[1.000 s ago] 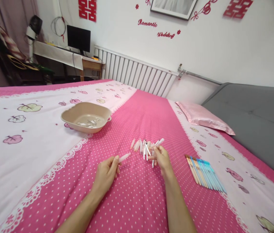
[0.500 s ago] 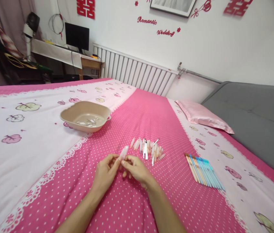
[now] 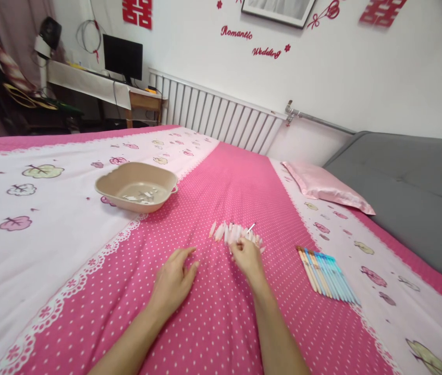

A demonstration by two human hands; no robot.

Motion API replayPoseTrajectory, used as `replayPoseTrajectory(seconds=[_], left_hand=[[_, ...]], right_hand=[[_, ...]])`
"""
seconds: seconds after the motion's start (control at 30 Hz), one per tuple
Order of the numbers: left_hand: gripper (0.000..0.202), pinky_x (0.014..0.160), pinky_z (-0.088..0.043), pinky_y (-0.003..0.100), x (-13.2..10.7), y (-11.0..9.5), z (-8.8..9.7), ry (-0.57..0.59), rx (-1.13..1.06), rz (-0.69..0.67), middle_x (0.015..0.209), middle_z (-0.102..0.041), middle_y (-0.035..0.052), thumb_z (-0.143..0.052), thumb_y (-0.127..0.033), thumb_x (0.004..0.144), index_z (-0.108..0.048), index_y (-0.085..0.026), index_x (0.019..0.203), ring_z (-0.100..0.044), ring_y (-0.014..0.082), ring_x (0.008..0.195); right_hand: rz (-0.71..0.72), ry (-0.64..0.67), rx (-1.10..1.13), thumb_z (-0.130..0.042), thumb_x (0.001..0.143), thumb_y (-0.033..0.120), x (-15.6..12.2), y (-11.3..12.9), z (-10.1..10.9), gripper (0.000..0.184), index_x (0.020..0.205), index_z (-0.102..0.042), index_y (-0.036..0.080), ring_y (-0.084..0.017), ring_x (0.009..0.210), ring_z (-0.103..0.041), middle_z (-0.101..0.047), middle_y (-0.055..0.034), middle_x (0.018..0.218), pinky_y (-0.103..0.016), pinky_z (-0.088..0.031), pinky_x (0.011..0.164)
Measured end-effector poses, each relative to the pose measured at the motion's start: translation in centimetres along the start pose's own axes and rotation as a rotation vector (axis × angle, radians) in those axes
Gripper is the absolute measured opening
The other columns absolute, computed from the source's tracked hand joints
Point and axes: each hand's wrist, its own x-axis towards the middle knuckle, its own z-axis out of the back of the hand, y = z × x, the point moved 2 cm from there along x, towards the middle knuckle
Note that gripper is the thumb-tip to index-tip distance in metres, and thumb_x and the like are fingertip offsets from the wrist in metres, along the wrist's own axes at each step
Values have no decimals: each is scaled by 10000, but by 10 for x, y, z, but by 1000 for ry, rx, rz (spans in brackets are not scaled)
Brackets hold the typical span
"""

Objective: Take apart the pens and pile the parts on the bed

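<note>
My left hand (image 3: pixel 174 277) hovers above the dotted pink bedspread with thumb and fingers apart, and nothing shows in it. My right hand (image 3: pixel 248 258) is at the near edge of a loose pile of pale pink, translucent tapered pieces (image 3: pixel 221 229) that look like pen parts. Its fingertips are pinched together, and they hide whatever may be between them. One thin white stick (image 3: pixel 251 227) with a dark end pokes out of the pile; the hand covers part of the heap. To the right lies a neat row of slim pens (image 3: pixel 328 276), orange at one side and light blue at the other.
A beige plastic basin (image 3: pixel 135 177) with small white bits in its bottom stands on the bed, left of the pile. A pink pillow (image 3: pixel 326 185) rests against the grey headboard (image 3: pixel 404 192). Beyond the bed are a white railing (image 3: pixel 213 107) and a desk with a monitor (image 3: pixel 122 58).
My hands were together around a pale pink translucent piece; now they are apart. The right hand has moved to the pile, the left has opened, and the piece no longer shows between them.
</note>
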Motion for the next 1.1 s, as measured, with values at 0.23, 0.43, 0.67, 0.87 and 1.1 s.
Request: replayPoseTrajectory(seconds=[0.23, 0.43, 0.67, 0.87, 1.1], left_hand=[[277, 632, -415, 286, 1, -1, 2, 1, 0, 2, 887, -604, 69, -442, -332, 788, -602, -169, 944, -545, 165, 661], [255, 638, -435, 285, 0, -5, 2, -26, 58, -23, 907, -591, 62, -428, -324, 798, -595, -170, 914, -553, 153, 660], [202, 801, -426, 324, 0, -3, -3, -176, 280, -297, 896, -583, 73, -460, -304, 790, -591, -161, 845, -547, 203, 863], [209, 786, -425, 331, 5, -1, -9, -212, 432, -364, 867, -589, 70, -447, -305, 793, -596, -159, 812, -540, 207, 829], [225, 761, -409, 310, 6, -10, -10, -186, 554, -411, 847, -582, 64, -407, -296, 806, -588, -163, 795, -530, 203, 806]], right_hand=[[-37, -266, -668, -392, 807, 430, 7, -11, 17, 356, 906, -601, 159, -233, 748, -603, -653, -137, 839, -295, -343, 579], [-25, -364, -611, -435, 787, 478, 3, -5, 25, 374, 966, -583, 184, -242, 814, -577, -632, -112, 921, -300, -344, 610], [168, -705, -642, -472, 775, 348, -10, -36, 47, 383, 1058, -521, 94, -256, 963, -481, -554, -160, 1007, -340, -343, 801], [-91, -855, -867, -588, 687, 356, -21, -103, 116, 655, 1223, -385, 40, -346, 1174, -297, -376, -239, 1268, -448, -220, 930], [-176, -719, -929, -474, 776, 427, -34, -134, 157, 544, 1196, -435, 84, -306, 1085, -380, -472, -196, 1173, -413, -253, 900]])
